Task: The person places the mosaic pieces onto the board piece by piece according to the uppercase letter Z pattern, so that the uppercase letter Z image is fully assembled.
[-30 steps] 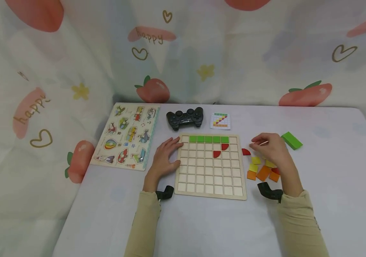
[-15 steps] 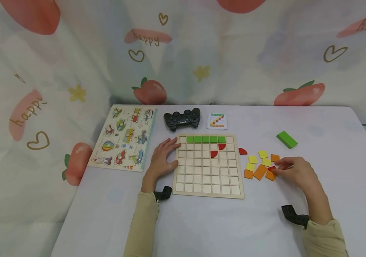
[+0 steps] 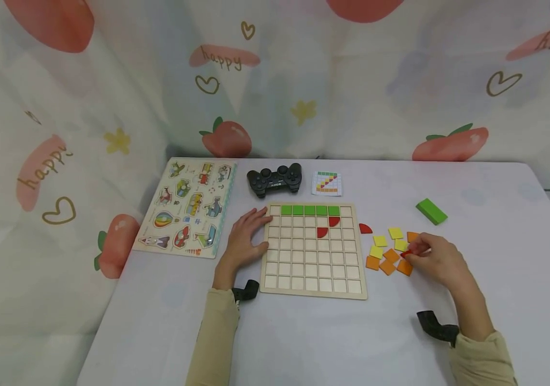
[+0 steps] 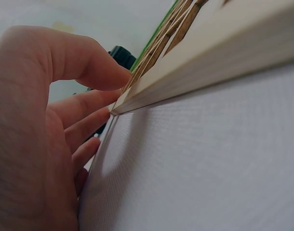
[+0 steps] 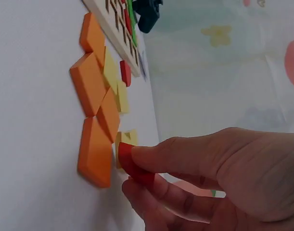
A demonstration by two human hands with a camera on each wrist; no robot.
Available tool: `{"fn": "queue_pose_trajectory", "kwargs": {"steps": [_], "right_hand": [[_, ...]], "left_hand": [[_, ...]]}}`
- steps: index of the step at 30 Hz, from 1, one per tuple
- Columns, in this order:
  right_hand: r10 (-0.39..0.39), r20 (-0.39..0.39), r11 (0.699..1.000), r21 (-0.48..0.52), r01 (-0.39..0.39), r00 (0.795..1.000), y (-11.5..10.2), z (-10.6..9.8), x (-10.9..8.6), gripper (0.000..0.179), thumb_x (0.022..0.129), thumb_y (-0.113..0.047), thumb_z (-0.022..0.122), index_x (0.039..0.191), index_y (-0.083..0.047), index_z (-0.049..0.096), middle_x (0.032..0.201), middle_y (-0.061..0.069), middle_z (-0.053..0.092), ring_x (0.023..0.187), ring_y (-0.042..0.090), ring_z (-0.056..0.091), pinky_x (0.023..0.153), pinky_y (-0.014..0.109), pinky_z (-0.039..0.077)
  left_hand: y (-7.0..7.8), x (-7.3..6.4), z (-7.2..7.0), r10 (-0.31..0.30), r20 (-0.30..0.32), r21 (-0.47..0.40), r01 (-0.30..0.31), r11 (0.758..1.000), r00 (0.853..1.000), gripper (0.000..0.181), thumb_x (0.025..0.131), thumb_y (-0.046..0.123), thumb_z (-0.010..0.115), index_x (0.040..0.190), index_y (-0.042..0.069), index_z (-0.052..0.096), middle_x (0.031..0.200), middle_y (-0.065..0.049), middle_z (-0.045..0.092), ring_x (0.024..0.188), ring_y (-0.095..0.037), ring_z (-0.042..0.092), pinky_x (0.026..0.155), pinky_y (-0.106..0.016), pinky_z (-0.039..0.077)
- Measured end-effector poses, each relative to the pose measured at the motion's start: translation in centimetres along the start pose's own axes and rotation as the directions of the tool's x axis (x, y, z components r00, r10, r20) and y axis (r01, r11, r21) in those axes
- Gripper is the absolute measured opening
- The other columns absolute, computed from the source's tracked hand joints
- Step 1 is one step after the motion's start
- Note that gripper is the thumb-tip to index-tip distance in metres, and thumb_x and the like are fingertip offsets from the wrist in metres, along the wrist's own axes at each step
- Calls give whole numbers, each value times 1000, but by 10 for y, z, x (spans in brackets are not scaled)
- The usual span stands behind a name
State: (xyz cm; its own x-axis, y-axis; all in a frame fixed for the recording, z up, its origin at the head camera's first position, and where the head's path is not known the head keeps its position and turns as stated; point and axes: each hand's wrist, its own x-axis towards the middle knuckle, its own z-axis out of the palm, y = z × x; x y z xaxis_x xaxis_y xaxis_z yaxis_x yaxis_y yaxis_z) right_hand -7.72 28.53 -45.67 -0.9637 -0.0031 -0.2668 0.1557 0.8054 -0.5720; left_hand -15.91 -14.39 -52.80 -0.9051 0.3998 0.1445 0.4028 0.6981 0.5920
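Note:
My right hand (image 3: 436,260) pinches a red quarter-circle tile (image 5: 132,163) between thumb and fingers, just above the loose tiles. Under and beside it lie several orange square tiles (image 3: 387,267) and several yellow square tiles (image 3: 395,233). The wooden grid board (image 3: 304,276) carries a row of green squares (image 3: 310,210) along its far side. Two red quarter-circle tiles sit in cells below that row, one being the lower red tile (image 3: 322,232). Along the board's left edge rests my left hand (image 3: 244,239), its thumb and fingertips touching the rim.
Another red tile (image 3: 365,229) lies just right of the board. Farther right is a green block (image 3: 431,211). Behind the board are a black game controller (image 3: 275,180) and a small pattern card (image 3: 327,184). A picture puzzle board (image 3: 185,209) lies at the left.
My right hand has moved toward the near right side of the loose tiles and now pinches a red tile. The orange tiles there have shifted apart. My left hand stays at the board's edge.

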Motion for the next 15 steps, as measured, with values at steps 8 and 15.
{"fn": "queue_pose_trajectory", "kwargs": {"steps": [8, 15], "right_hand": [[-131, -46, 976, 171, 137, 990, -56, 22, 23, 25, 91, -9, 66, 112, 3, 66, 103, 20, 64, 91, 33, 59, 61, 26, 55], [-254, 15, 936, 254, 242, 967, -106, 75, 41, 18, 88, -7, 70, 104, 0, 73, 102, 15, 66, 83, 24, 64, 66, 27, 54]], "left_hand": [[-2, 0, 1, -1, 0, 6, 1, 1000, 1000, 67, 72, 28, 61, 138, 17, 58, 156, 3, 39, 147, -21, 25, 118, -49, 19], [-1, 1, 0, -8, 10, 4, 8, 1000, 1000, 68, 72, 29, 61, 139, 18, 56, 156, 4, 38, 147, -21, 24, 118, -49, 18]]}}
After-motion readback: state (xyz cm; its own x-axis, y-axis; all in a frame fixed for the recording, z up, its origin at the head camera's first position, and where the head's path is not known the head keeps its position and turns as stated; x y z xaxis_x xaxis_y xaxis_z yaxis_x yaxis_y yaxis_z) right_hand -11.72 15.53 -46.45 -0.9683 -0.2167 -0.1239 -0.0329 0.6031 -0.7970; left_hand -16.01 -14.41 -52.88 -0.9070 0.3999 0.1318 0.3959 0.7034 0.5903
